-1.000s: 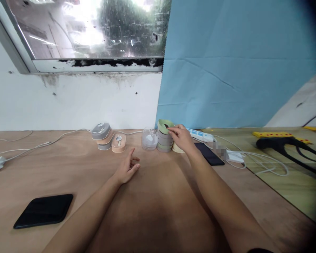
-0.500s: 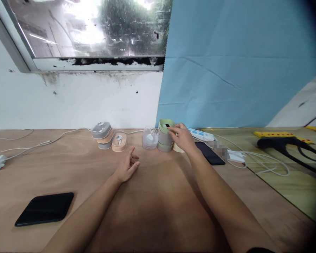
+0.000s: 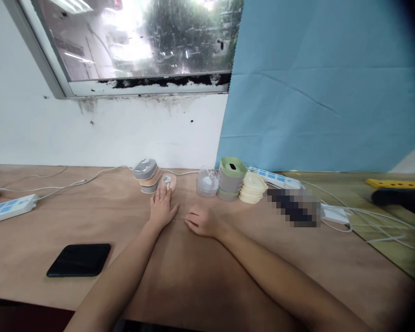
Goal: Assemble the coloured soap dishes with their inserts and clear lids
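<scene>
My left hand [image 3: 162, 208] lies flat on the wooden table [image 3: 207, 258], fingers stretched toward a peach oval case [image 3: 168, 182] and touching its near edge. My right hand [image 3: 202, 220] rests palm down beside it, fingers loosely curled, holding nothing. Behind them stands a stack of green and grey round pieces [image 3: 231, 178], with a pile of cream round lids [image 3: 251, 187] to its right and a clear plastic cup [image 3: 207, 181] to its left. A grey and peach stack of cases [image 3: 145, 174] sits left of the peach case.
A black phone [image 3: 79, 259] lies at the front left. A white power strip [image 3: 9, 208] with cables sits far left, another power strip [image 3: 275, 177] at the back right. White cables and a charger [image 3: 335, 214] trail right. A blue sheet [image 3: 325, 83] hangs behind.
My right hand left the green and grey stack and came back down to the table near my left hand. My left hand slid forward to the peach case. The view shifted left.
</scene>
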`<state>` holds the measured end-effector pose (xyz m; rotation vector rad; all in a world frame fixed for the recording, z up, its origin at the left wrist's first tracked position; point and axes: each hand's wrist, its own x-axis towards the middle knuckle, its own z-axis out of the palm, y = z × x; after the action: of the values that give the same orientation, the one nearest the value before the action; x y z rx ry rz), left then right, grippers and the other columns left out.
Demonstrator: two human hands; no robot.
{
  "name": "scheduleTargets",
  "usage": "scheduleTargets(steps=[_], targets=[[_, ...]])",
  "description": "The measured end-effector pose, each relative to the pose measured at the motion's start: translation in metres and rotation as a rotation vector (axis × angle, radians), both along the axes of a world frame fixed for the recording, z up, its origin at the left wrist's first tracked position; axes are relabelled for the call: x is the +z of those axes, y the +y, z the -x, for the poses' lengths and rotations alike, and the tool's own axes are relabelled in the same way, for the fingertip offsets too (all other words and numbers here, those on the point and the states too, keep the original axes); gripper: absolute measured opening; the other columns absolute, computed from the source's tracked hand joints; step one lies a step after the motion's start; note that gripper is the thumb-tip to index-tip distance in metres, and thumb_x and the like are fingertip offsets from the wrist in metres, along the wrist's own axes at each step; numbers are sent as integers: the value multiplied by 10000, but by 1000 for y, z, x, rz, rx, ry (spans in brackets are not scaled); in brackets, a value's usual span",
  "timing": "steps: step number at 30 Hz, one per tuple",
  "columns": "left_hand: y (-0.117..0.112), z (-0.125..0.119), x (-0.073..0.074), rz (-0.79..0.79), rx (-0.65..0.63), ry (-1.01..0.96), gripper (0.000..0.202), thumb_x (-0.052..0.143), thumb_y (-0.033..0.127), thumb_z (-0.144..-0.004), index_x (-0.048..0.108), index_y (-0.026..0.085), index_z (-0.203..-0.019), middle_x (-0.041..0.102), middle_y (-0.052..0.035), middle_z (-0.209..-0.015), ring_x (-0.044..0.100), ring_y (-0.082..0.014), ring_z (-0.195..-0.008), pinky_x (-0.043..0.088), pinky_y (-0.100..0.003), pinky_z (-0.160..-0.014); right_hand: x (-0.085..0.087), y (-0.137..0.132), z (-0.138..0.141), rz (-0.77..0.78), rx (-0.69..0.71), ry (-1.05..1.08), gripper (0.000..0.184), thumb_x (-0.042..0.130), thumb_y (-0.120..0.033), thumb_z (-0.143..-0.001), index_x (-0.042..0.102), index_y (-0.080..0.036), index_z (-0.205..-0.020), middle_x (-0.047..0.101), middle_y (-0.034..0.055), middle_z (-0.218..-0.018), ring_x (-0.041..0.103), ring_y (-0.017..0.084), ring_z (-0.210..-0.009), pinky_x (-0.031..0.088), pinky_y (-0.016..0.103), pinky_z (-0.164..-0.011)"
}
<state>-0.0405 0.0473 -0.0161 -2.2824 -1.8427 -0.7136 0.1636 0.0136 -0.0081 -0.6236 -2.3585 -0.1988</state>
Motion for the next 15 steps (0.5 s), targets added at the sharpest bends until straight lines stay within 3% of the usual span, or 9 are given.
scheduleTargets(steps=[4, 7, 10, 13, 15], targets=[[-4, -3, 4, -73, -44, -1, 633, 535, 463, -835, 400, 198, -1394, 440, -139, -1438, 292, -337, -1379, 170, -556, -1110, -3, -6, 6, 122, 12, 57, 192, 478, -234, -909, 668, -208, -919, 638, 60, -827, 578, 162, -780, 466, 286, -706], [-10, -9, 9, -140, -177, -25, 490, 475, 435, -881, 490, 194, -1308, 566, -127, -1314, 378, -284, -1333, 142, -511, -1135, -1, -4, -6, 201, -33, 93, 201, 468, -239, -917, 667, -214, -907, 643, 56, -837, 589, 165, -804, 474, 295, -741], [-11, -11, 8, -154, -237, -11, 548, 482, 434, -877, 429, 191, -1364, 470, -125, -1415, 297, -281, -1386, 136, -492, -1140, -3, 0, -16, 250, -77, 126, 198, 471, -246, -918, 666, -211, -924, 654, 53, -855, 598, 160, -801, 474, 292, -746], [-5, -9, 4, -85, -166, 10, 727, 539, 475, -833, 302, 166, -1447, 324, -151, -1507, 173, -338, -1427, 123, -541, -1124, -6, 2, -18, 275, -92, 128, 200, 475, -259, -917, 668, -212, -941, 665, 50, -863, 603, 155, -783, 471, 283, -731], [-2, -7, 2, -45, -139, 7, 769, 552, 491, -823, 282, 145, -1453, 343, -175, -1492, 181, -355, -1421, 118, -559, -1116, -7, 3, -17, 293, -84, 106, 205, 473, -262, -918, 671, -212, -937, 668, 50, -856, 604, 153, -775, 469, 276, -719]])
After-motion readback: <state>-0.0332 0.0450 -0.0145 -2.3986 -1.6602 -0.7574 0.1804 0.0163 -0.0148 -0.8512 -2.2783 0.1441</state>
